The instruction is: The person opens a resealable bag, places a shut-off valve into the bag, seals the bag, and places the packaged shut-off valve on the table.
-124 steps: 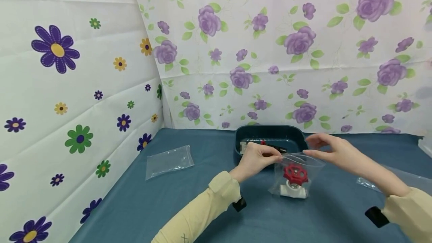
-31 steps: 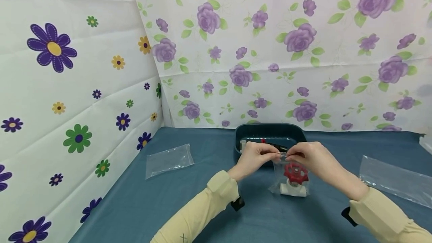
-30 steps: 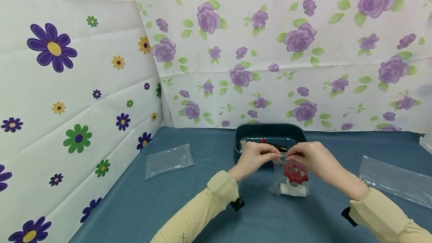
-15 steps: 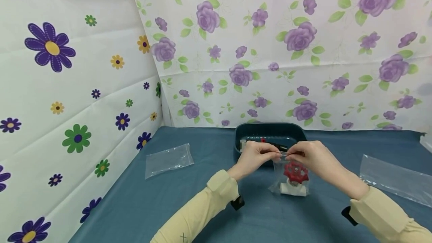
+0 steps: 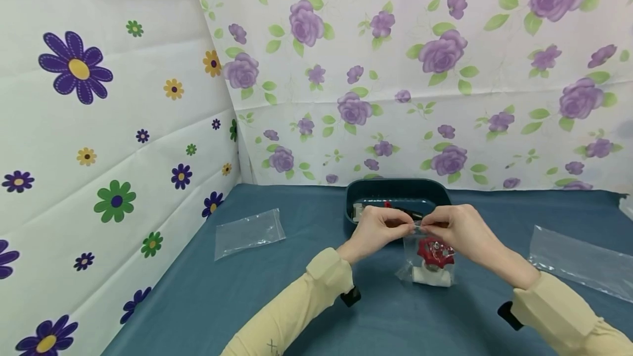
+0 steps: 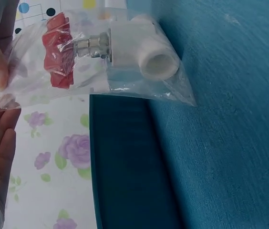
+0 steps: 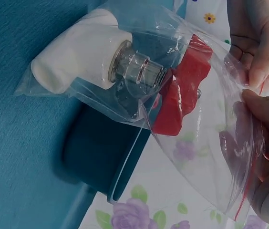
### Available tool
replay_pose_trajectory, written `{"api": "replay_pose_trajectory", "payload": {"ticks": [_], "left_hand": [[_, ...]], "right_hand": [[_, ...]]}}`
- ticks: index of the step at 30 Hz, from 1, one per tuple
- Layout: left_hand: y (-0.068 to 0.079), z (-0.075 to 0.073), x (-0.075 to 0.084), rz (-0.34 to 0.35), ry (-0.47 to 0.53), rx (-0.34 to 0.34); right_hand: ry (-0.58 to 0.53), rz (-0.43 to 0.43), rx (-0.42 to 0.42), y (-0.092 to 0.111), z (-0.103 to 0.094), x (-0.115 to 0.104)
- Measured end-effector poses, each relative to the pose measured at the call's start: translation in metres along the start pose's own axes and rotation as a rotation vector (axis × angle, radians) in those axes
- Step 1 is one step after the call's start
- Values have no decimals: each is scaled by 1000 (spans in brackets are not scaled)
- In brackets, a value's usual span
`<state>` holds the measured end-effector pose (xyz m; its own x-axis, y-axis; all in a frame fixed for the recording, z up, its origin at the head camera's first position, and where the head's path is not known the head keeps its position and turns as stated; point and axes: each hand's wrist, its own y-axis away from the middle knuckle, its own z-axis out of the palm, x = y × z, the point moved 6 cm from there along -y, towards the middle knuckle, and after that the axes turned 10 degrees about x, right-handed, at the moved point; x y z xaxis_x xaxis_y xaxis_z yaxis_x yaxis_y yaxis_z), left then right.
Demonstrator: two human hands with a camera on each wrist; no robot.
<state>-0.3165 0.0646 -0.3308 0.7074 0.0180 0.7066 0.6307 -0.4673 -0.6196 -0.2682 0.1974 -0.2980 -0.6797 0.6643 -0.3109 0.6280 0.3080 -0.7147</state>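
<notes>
Blue cloth (image 5: 198, 301) widely flanks a dark-teal rectangular plastic bin (image 5: 395, 187); before its near rim, my left hand (image 5: 373, 232) and right hand (image 5: 460, 232) pinch a clear plastic bag (image 5: 409, 260) by its top edge, red-wheeled white valve (image 5: 432, 274) inside.

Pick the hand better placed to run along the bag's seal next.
Likely right: the red seal extends alongside the right hand, while the left hand pinches the clear bag near its left edge.

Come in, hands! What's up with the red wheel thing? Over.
Left hand and right hand pinch top of clear bag. Valve inside, red wheel up. Tray behind; nothing seems in the way.
</notes>
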Motion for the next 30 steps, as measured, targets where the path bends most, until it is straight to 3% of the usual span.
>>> {"api": "replay_pose_trajectory", "payload": {"ticks": [5, 14, 18, 25, 30], "left_hand": [[1, 3, -3, -18, -38, -38], [0, 4, -6, 1, -69, -11], [-2, 3, 2, 36, -95, -16], [2, -5, 36, 64, -48, -16], [2, -6, 32, 52, -18, 8]], "right_hand": [[26, 11, -21, -1, 1, -1], [78, 4, -37, -1, 2, -5], [57, 46, -35, 1, 2, 0], [43, 166, -92, 8, 0, 10], [56, 179, -102, 12, -5, 13]]}}
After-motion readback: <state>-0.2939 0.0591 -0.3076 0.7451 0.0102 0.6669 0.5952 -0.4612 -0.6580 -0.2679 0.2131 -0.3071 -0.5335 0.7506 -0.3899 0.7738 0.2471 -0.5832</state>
